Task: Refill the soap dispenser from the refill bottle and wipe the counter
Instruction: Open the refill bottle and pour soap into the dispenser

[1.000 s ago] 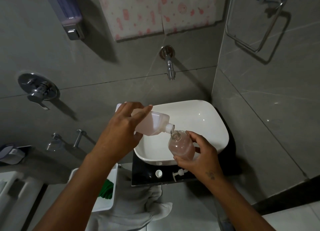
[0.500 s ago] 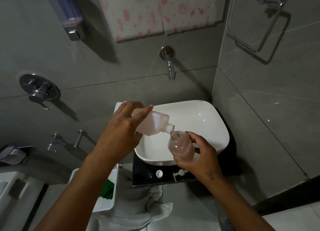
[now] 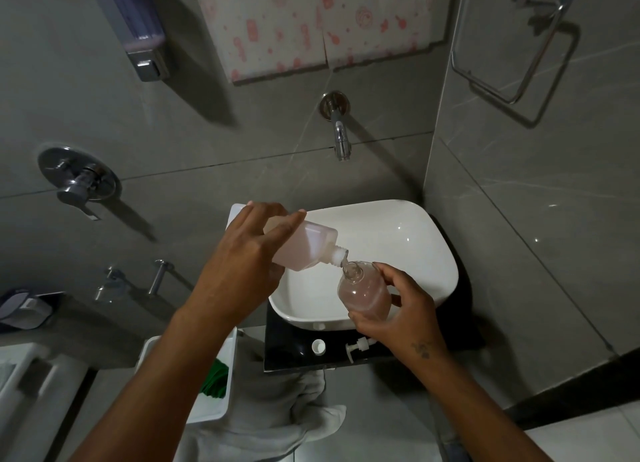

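Observation:
My left hand point(image 3: 242, 264) grips a translucent white refill bottle point(image 3: 308, 246) of pink soap, tipped with its neck down to the right. Its spout meets the open mouth of a clear soap dispenser point(image 3: 363, 293), mostly full of pink liquid, which my right hand point(image 3: 401, 312) holds tilted over the front of the white basin point(image 3: 415, 239). A thin stream runs between the two openings. On the black counter point(image 3: 287, 350) lie a white bottle cap point(image 3: 318, 346) and the white pump head point(image 3: 358, 348), partly hidden by my right wrist.
A chrome tap point(image 3: 337, 129) juts from the grey tiled wall above the basin. A grey cloth point(image 3: 277, 406) hangs below the counter's front edge. A white bin point(image 3: 207, 402) with something green stands to the left. A towel ring point(image 3: 512, 52) is on the right wall.
Both hands hold nearly still; the refill bottle's rear end has risen slightly, steepening the pour.

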